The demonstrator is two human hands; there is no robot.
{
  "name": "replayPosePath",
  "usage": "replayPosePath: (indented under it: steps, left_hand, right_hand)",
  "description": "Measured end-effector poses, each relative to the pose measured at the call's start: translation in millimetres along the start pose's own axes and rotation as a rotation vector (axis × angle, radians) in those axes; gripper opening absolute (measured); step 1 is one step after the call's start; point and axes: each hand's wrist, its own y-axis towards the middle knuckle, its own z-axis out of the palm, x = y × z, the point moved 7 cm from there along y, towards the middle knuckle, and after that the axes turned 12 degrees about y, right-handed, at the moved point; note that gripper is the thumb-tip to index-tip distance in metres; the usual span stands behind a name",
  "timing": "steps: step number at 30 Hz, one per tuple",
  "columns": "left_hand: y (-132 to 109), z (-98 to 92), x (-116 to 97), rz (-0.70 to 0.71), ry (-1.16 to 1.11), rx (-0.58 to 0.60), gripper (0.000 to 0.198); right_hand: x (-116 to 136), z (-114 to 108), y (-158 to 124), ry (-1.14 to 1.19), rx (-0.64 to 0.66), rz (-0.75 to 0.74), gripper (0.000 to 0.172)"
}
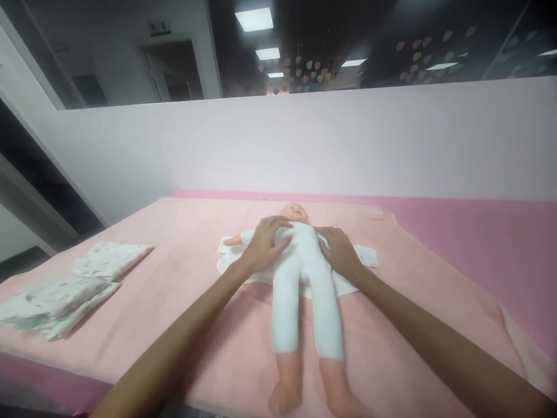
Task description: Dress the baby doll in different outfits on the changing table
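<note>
A baby doll (304,290) in a white bodysuit lies on its back on a pink blanket (183,313), head away from me, bare feet near the front edge. A white cloth (368,255) is spread under its torso. My left hand (263,244) rests flat on the doll's chest and left side, fingers stretched out. My right hand (339,249) lies against the doll's right side at the waist, fingers curved along the body. Neither hand holds a separate object.
Two folded white patterned cloths (56,293) lie on the blanket at the far left. A darker pink mat (500,244) extends to the right under the blanket. A white partition wall (304,139) runs behind the table.
</note>
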Motion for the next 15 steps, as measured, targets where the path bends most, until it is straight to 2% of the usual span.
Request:
replayPosePath:
  steps: [3, 5, 8, 11, 15]
  left_hand:
    - [32.5, 42.3, -42.1, 0.104, 0.148, 0.317, 0.047]
    - [52.0, 69.0, -61.2, 0.15, 0.337, 0.418, 0.051]
    - [74.0, 105.0, -73.8, 0.172, 0.58, 0.532, 0.045]
    - [87.3, 128.8, -75.4, 0.173, 0.673, 0.586, 0.038]
    - [96.4, 139.6, -70.2, 0.133, 0.724, 0.544, 0.042]
  right_hand:
    - [-8.1, 4.0, -7.6, -0.086, 0.001, -0.006, 0.039]
    - [-11.3, 5.3, -8.4, -0.092, -0.001, -0.028, 0.04]
    - [-16.1, 4.5, -8.8, -0.079, -0.002, -0.053, 0.044]
    - [-21.9, 3.2, -9.3, -0.104, 0.012, -0.027, 0.036]
    - [-25.5, 1.7, -8.8, -0.175, 0.003, 0.002, 0.028]
